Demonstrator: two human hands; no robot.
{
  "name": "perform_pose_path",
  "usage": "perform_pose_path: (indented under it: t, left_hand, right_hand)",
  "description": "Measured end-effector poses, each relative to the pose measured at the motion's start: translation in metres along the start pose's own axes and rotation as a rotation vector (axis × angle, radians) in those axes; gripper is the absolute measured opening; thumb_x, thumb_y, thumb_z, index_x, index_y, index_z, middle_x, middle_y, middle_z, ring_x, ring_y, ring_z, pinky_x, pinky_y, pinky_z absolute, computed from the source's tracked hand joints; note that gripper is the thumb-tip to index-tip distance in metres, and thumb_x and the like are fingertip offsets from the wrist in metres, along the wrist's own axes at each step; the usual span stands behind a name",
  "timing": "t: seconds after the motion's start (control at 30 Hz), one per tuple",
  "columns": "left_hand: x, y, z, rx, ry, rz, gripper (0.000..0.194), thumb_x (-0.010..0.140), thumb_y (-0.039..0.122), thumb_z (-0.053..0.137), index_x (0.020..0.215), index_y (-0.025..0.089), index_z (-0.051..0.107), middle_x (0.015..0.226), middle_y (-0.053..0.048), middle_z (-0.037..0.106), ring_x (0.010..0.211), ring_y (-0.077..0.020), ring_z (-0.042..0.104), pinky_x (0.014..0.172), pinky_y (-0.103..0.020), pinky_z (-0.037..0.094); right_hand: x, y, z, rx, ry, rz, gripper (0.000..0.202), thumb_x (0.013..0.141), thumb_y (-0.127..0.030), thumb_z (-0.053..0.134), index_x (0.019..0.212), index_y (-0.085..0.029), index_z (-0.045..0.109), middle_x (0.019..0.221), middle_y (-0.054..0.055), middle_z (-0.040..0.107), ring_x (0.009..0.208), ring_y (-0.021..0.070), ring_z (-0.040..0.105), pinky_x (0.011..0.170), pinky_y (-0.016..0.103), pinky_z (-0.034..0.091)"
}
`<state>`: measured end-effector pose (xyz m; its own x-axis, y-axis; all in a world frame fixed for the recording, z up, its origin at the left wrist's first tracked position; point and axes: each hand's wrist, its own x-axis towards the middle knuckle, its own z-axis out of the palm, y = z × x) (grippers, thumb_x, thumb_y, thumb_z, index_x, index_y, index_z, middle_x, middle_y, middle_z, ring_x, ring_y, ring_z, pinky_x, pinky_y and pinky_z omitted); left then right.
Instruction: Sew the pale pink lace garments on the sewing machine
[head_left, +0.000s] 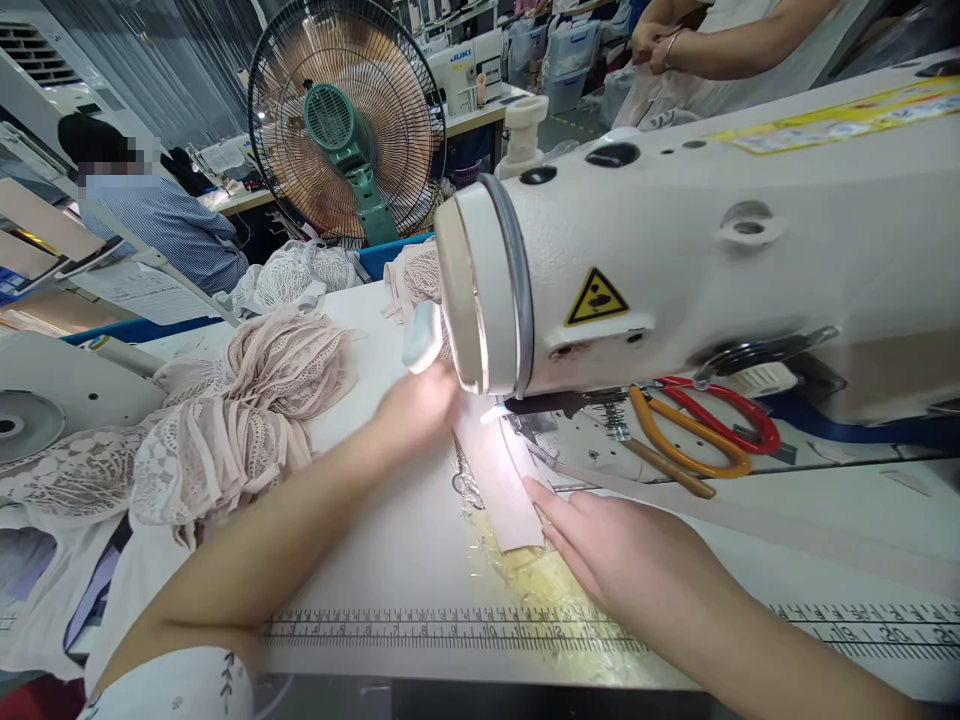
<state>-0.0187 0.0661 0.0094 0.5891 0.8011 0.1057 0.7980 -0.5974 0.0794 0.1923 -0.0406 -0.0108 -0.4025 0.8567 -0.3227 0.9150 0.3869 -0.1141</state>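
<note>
A pale pink fabric strip (pixel 504 490) lies under the lit needle area of the white sewing machine (pixel 660 250). My right hand (pixel 607 535) has its thumb and fingers closed on the strip's right edge, near the lower end. Beside the machine's head, at the far end of the strip, is my left hand (pixel 424 405). It is smeared by motion, and its fingers are partly hidden behind the head, so its grip does not show. Clear tape and yellowed film (pixel 551 590) cover the table under the strip.
Red-handled scissors (pixel 761 425), orange-handled scissors (pixel 720 455) and a wooden-handled tool (pixel 675 470) lie under the machine arm. Bundled lace pieces (pixel 262 390) pile up at left. A printed ruler (pixel 420 630) runs along the front edge. Behind stand a fan (pixel 345 120) and other people.
</note>
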Motion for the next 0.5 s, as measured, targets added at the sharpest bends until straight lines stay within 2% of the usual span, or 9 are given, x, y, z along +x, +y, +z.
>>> perform_pose_path:
  t: [0.1, 0.17, 0.27, 0.37, 0.5]
  left_hand:
    - [-0.03, 0.038, 0.005, -0.059, -0.088, 0.339, 0.032, 0.09, 0.026, 0.035, 0.111, 0.011, 0.054, 0.105, -0.013, 0.06, 0.093, -0.0211, 0.057, 0.078, -0.033, 0.049]
    - [-0.043, 0.05, 0.01, -0.071, -0.108, 0.449, 0.041, 0.09, 0.035, 0.039, 0.118, 0.008, 0.049, 0.103, -0.015, 0.06, 0.089, -0.0213, 0.056, 0.076, -0.032, 0.048]
    - [-0.048, 0.05, 0.015, -0.003, -0.087, 0.424, 0.051, 0.087, 0.044, 0.044, 0.122, 0.006, 0.045, 0.1, -0.015, 0.059, 0.087, -0.0233, 0.054, 0.074, -0.035, 0.045]
    - [-0.044, 0.039, 0.016, 0.038, -0.072, 0.408, 0.045, 0.087, 0.044, 0.043, 0.114, 0.009, 0.051, 0.099, -0.014, 0.059, 0.088, -0.0231, 0.053, 0.073, -0.035, 0.043]
    - [-0.039, 0.029, 0.015, 0.051, -0.042, 0.426, 0.038, 0.089, 0.039, 0.042, 0.111, 0.011, 0.054, 0.1, -0.013, 0.058, 0.088, -0.0218, 0.053, 0.07, -0.033, 0.042]
  right_hand:
    - [0.005, 0.0, -0.005, 0.02, 0.045, -0.02, 0.037, 0.084, -0.02, 0.044, 0.118, -0.027, 0.056, 0.066, 0.0, 0.063, 0.056, 0.0161, 0.055, 0.042, 0.025, 0.015]
    - [0.008, 0.001, -0.007, 0.028, 0.1, -0.019, 0.026, 0.085, -0.021, 0.043, 0.102, -0.024, 0.062, 0.065, 0.001, 0.062, 0.055, 0.0152, 0.054, 0.043, 0.025, 0.017]
    - [0.011, 0.0, -0.008, 0.054, 0.152, -0.017, 0.026, 0.088, -0.027, 0.04, 0.099, -0.025, 0.063, 0.063, 0.0, 0.061, 0.052, 0.0135, 0.051, 0.043, 0.025, 0.018]
    - [0.015, -0.002, -0.01, 0.037, 0.101, 0.013, 0.034, 0.09, -0.029, 0.037, 0.119, -0.028, 0.056, 0.063, 0.0, 0.063, 0.05, 0.0137, 0.052, 0.042, 0.025, 0.017]
    - [0.021, -0.005, -0.014, -0.03, 0.012, 0.038, 0.048, 0.091, -0.031, 0.036, 0.139, -0.029, 0.036, 0.059, 0.001, 0.064, 0.05, 0.0174, 0.056, 0.04, 0.027, 0.016]
